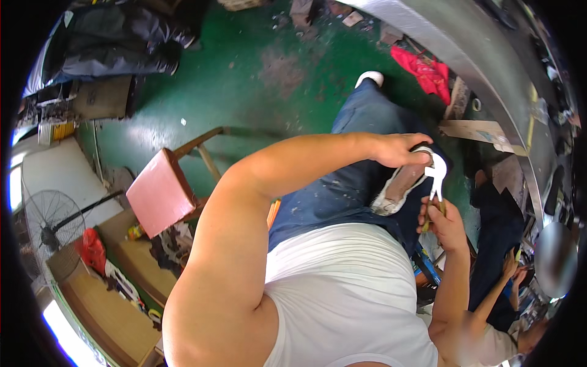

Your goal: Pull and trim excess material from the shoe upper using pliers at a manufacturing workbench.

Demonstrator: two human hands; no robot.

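Observation:
A shoe on its last lies across my lap, its brown underside facing up and a pale, ragged edge running round it. My left hand grips the far end, thumb and fingers curled over it. My right hand is closed round the handles of a pair of lasting pincers. Their bright metal head reaches the shoe's edge beside my left fingertips. Glare hides whether the jaws bite on the material.
To the left stand a pink-padded stool and a fan. A metal bench edge curves along the right, with a red cloth on the floor beside it. Another person's hands are at work at lower right.

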